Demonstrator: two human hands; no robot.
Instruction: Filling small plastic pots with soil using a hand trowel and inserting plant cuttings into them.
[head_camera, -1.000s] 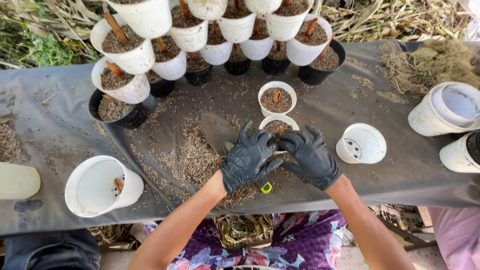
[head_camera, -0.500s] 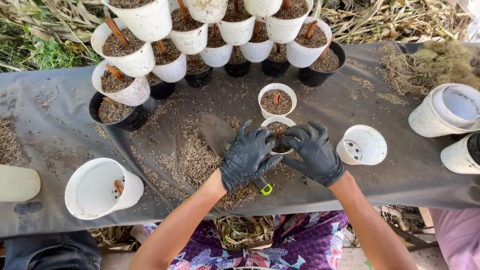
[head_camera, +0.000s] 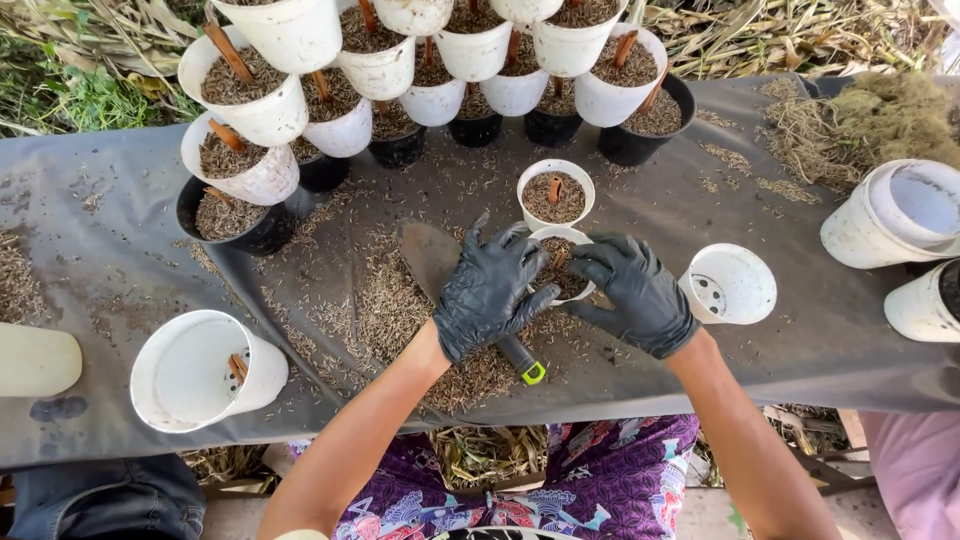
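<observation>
Both hands in black gloves cup a small white pot at table centre; left hand wraps its left side, fingers spread and curled on the rim; right hand grips the right side, fingers curled round the wall; pot filled with brown husk mix, a short brown stick upright in it; second filled pot just behind, touching or nearly so, also with a stick; trowel lies flat under the left hand, blade pointing away, handle end with green tip by the wrist; loose husk pile spread on the grey sheet around the trowel; empty pot on its side just right of the right hand; bigger bucket tipped over at left with a stick inside; stacked filled pots in rows at the far edge, some white, some black; white tubs at far right.
</observation>
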